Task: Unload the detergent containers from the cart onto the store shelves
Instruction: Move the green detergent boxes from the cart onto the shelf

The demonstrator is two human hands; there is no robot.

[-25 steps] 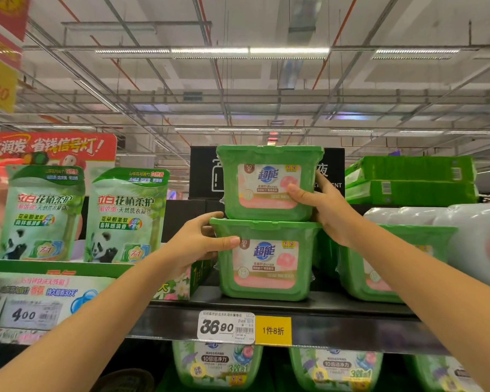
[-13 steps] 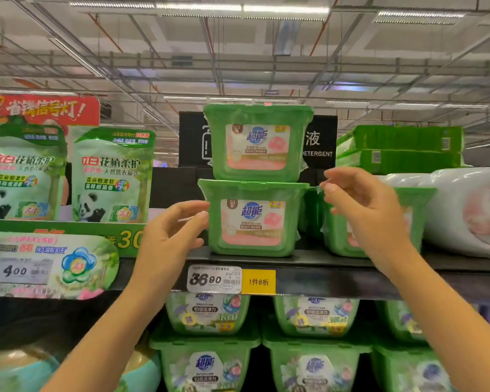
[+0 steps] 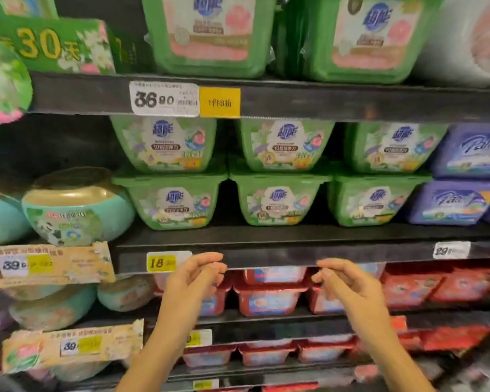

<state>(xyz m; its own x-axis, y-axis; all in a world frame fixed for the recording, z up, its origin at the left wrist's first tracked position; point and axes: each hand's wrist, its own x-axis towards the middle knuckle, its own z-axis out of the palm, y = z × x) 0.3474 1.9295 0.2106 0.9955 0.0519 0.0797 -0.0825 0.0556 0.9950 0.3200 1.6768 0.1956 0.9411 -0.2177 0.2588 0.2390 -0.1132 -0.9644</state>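
Two green detergent tubs w/ pink labels sit on the top shelf [image 3: 351, 101], at the front edge. The left pink-label tub [image 3: 210, 35] is right above the white 36.90 price tag [image 3: 164, 99] and yellow promo tag [image 3: 219, 102]. The right pink-label tub [image 3: 362, 38] stands just beside it, both upright, tops cut off by the frame.

L hand [image 3: 194, 274] and R hand [image 3: 348, 281] are both empty, fingers loosely curled, thumbs near forefingers. They're apart from each other and well below those tubs, in front of the middle shelf [image 3: 351, 254] edge, the L one just beside the yellow 18 tag [image 3: 161, 262].

On the middle shelf are floral-label green tubs [image 3: 279, 203], stacked two high in three columns. Purple packs [image 3: 453, 203] are stacked at the right above a white 29 tag [image 3: 451, 249]. A teal round tub [image 3: 77, 207] w/ gold lid sits at the left.

Behind the hands, on lower shelves, are red tubs [image 3: 269, 301], blurred, prob. more laundry pods. Top left has a green display box [image 3: 48, 43] marked 30, and top right a bulky white pack [image 3: 464, 38].
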